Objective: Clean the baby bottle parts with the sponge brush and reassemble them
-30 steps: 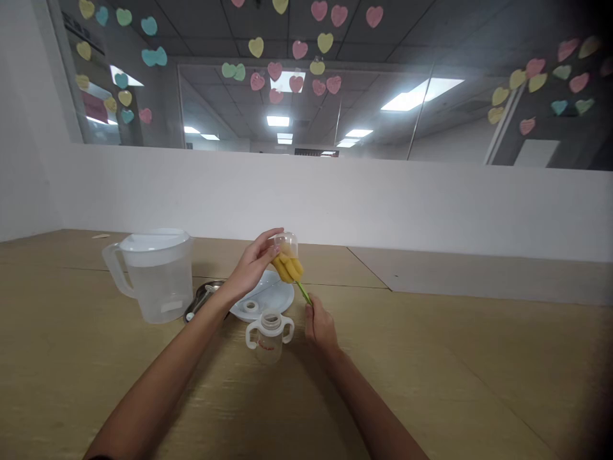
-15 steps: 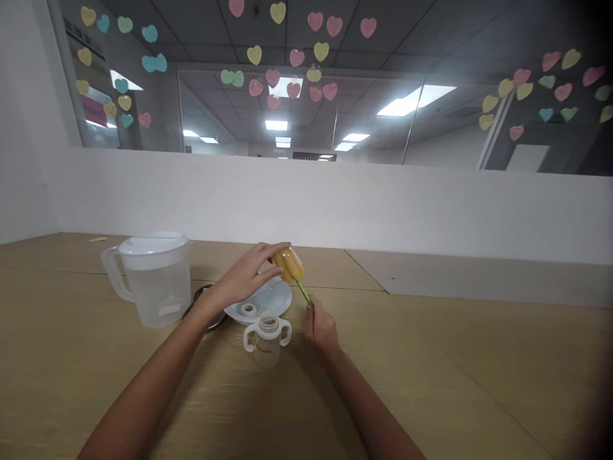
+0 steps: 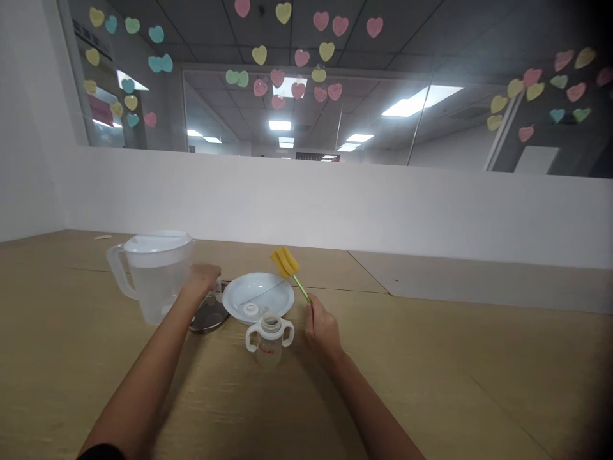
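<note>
My right hand (image 3: 324,326) is closed round the green handle of a bottle brush (image 3: 285,262), whose yellow sponge head points up and away, bare. Over a round dark metal tray (image 3: 209,316), my left hand (image 3: 205,279) is closed on a clear plastic cover (image 3: 216,287), largely hidden behind the fingers. A clear baby bottle (image 3: 269,345) with two white side handles stands upright and uncapped between my forearms. Behind it a white plate (image 3: 239,291) carries a white ring-shaped collar (image 3: 251,309) and a small clear piece.
A lidded translucent pitcher (image 3: 160,278) stands left of the tray, close to my left hand. The wooden table (image 3: 431,383) runs back to a white wall (image 3: 287,198) below a window with heart-shaped notes. A small flat pale piece (image 3: 103,237) lies at the back left.
The clear cover has come off the brush's sponge head. My left hand has moved left with it, from above the plate to the metal tray. The right hand has stayed nearly still.
</note>
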